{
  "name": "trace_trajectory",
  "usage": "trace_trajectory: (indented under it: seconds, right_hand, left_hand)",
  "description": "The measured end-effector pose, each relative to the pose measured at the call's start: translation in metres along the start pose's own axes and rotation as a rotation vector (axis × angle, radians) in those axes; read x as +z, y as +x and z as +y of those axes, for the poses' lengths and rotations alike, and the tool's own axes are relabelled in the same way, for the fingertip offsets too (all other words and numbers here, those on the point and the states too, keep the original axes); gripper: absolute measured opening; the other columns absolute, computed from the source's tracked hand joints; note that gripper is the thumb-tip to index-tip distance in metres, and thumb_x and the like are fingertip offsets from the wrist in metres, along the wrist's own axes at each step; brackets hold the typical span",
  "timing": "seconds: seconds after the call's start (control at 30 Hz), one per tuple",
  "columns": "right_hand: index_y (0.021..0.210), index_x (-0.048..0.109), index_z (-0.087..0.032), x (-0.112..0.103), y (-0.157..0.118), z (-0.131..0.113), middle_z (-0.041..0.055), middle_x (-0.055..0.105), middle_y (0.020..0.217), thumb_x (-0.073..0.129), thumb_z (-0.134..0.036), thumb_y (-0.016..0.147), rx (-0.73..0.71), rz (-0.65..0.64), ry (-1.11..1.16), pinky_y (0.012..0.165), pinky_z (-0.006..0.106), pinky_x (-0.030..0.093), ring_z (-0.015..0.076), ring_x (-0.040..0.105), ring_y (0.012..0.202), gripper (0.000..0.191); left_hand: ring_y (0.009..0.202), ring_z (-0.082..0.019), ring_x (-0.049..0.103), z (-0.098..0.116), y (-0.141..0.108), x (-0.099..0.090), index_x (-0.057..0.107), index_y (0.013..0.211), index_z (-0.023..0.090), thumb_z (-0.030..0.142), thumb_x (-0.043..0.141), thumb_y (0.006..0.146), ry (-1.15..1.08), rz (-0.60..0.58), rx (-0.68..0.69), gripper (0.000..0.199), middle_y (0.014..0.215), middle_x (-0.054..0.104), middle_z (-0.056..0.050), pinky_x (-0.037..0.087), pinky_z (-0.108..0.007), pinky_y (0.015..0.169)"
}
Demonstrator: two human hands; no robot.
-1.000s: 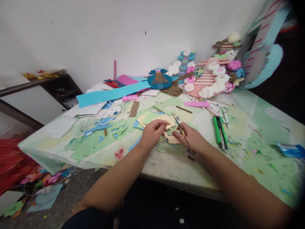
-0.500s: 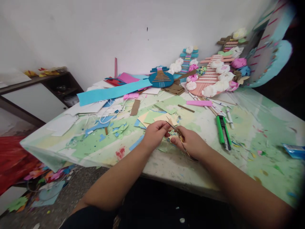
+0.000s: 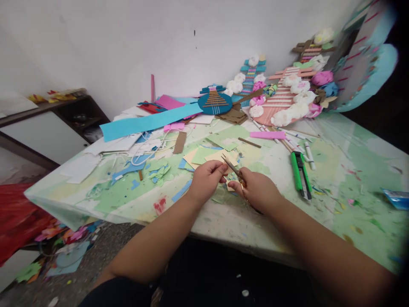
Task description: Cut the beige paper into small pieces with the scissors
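Observation:
My right hand is closed on gold-handled scissors, whose blades point up and left toward my other hand. The blade tips stand slightly apart. My left hand is pinched just left of the blades; what its fingers hold is too small and covered to make out. Behind the hands lie cream and green paper pieces. Green paper scraps are spread to the left. On the right rests a green utility knife.
At the back, a blue strip lies beside a dark blue oval craft. Pink craft with paper flowers leans at the wall. White markers, a pink strip and white cord are on the table. A dark cabinet stands left.
The scissor blades have opened a little, with their tips now apart. Both hands stay in nearly the same place, and the view has shifted slightly.

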State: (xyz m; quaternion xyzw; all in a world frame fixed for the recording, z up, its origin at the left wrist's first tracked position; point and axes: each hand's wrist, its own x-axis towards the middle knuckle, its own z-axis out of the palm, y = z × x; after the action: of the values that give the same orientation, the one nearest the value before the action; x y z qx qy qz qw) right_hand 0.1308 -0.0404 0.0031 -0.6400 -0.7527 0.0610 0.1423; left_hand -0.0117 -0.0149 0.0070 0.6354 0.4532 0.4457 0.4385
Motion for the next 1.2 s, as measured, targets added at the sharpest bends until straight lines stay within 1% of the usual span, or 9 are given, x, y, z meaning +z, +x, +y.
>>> trace_trajectory:
  seconds: [0.13,0.3,0.5,0.7,0.77,0.87,0.97,1.03,1.2]
  right_hand:
    - [0.071,0.044,-0.020,0.001,0.002,0.002,0.0025,0.053,0.055,0.031,-0.055,0.070,-0.003,0.021,-0.052,0.042,0.023,0.019,0.0143,0.045,0.049,0.037]
    - [0.065,0.044,-0.020,0.001,0.002,0.005,0.0025,0.053,0.054,0.033,-0.056,0.069,-0.007,0.049,-0.050,0.041,0.023,0.020,0.0134,0.044,0.048,0.038]
    - [0.062,0.043,-0.020,0.001,0.001,0.004,0.0017,0.051,0.053,0.034,-0.054,0.069,-0.010,0.047,0.018,0.041,0.022,0.021,0.0124,0.043,0.047,0.036]
    - [0.058,0.040,-0.019,-0.001,0.001,0.005,-0.0001,0.046,0.050,0.038,-0.053,0.067,0.002,0.103,0.135,0.043,0.022,0.022,0.0111,0.038,0.046,0.035]
    - [0.058,0.039,-0.019,-0.001,0.001,0.006,-0.0016,0.044,0.050,0.041,-0.051,0.066,0.020,0.113,0.263,0.043,0.022,0.024,0.0103,0.037,0.047,0.033]
    - [0.064,0.039,-0.020,0.000,0.003,0.007,-0.0035,0.044,0.053,0.044,-0.046,0.066,0.094,0.126,0.609,0.045,0.022,0.028,0.0093,0.038,0.047,0.027]
    - [0.073,0.035,-0.021,0.003,0.006,0.006,-0.0041,0.048,0.061,0.052,-0.039,0.062,0.138,0.147,1.030,0.051,0.022,0.034,0.0094,0.044,0.053,0.027]
    - [0.076,0.034,-0.022,0.005,0.008,0.006,-0.0035,0.051,0.067,0.057,-0.034,0.059,0.151,0.134,1.246,0.055,0.024,0.036,0.0101,0.048,0.058,0.031]
    - [0.073,0.036,-0.020,0.009,0.010,0.004,-0.0045,0.048,0.062,0.059,-0.024,0.058,0.227,-0.011,1.509,0.049,0.023,0.034,0.0088,0.047,0.051,0.027]
  left_hand:
    - [0.047,-0.007,0.050,-0.001,0.002,-0.001,0.053,0.066,0.015,0.038,0.048,0.067,-0.048,-0.019,-0.023,0.024,0.058,0.052,0.001,0.039,-0.019,0.048]
    - [0.043,-0.006,0.047,-0.003,0.003,0.001,0.051,0.064,0.014,0.038,0.049,0.066,-0.135,-0.051,-0.042,0.025,0.049,0.049,0.003,0.038,-0.019,0.047]
    - [0.044,-0.006,0.049,-0.005,0.003,0.002,0.051,0.065,0.013,0.037,0.050,0.066,-0.178,-0.049,-0.020,0.024,0.055,0.051,0.002,0.038,-0.019,0.047]
    - [0.045,-0.007,0.048,-0.006,0.002,0.006,0.050,0.065,0.013,0.035,0.049,0.067,-0.186,-0.094,-0.019,0.022,0.047,0.050,0.002,0.038,-0.019,0.048]
    - [0.042,-0.006,0.048,-0.004,0.002,0.007,0.049,0.070,0.014,0.033,0.051,0.066,-0.229,-0.071,-0.040,0.020,0.049,0.052,0.003,0.038,-0.020,0.046]
    - [0.039,-0.006,0.047,-0.003,0.003,0.008,0.047,0.080,0.016,0.029,0.055,0.063,-0.293,-0.019,-0.053,0.023,0.046,0.050,0.006,0.040,-0.021,0.048]
    - [0.041,-0.006,0.049,-0.004,0.004,0.009,0.050,0.078,0.014,0.030,0.055,0.063,-0.301,-0.028,-0.062,0.022,0.050,0.051,0.005,0.041,-0.022,0.050]
    - [0.045,-0.007,0.051,-0.005,0.004,0.010,0.053,0.076,0.013,0.030,0.055,0.062,-0.299,-0.041,-0.096,0.023,0.056,0.053,0.002,0.042,-0.023,0.050]
    - [0.052,-0.008,0.053,-0.004,0.002,0.009,0.054,0.081,0.012,0.026,0.059,0.058,-0.308,-0.132,-0.150,0.027,0.059,0.056,0.001,0.042,-0.025,0.057]
